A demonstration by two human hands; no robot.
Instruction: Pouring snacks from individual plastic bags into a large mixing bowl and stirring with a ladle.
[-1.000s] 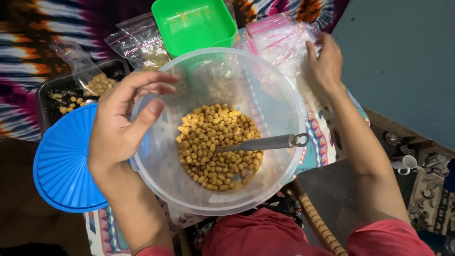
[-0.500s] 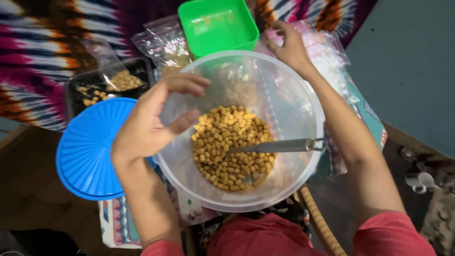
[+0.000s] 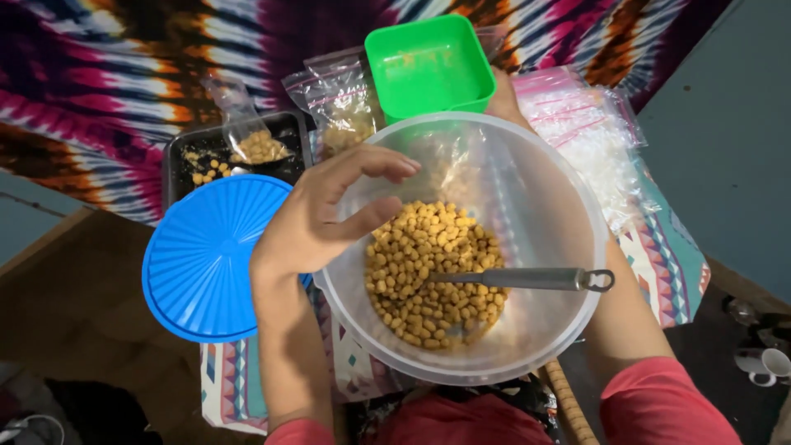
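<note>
Translucent plastic bowl (image 3: 544, 206) centre frame, yellow puffed pellets (image 3: 432, 272) heaped at bottom, metal spoon (image 3: 527, 278) handle toward 3 o'clock. Left hand (image 3: 317, 222) hovering at 9 o'clock rim, grip apart, empty. Right hand (image 3: 503, 97) behind 12 o'clock rim near green container (image 3: 428, 64), grip hidden, cannot tell. Blue lid (image 3: 206, 255) at 9 o'clock. Best steady rim, avoid tipping.

Clear zip bags (image 3: 342, 103) lie behind the bowl (image 3: 544, 189), some pink-striped.
</note>
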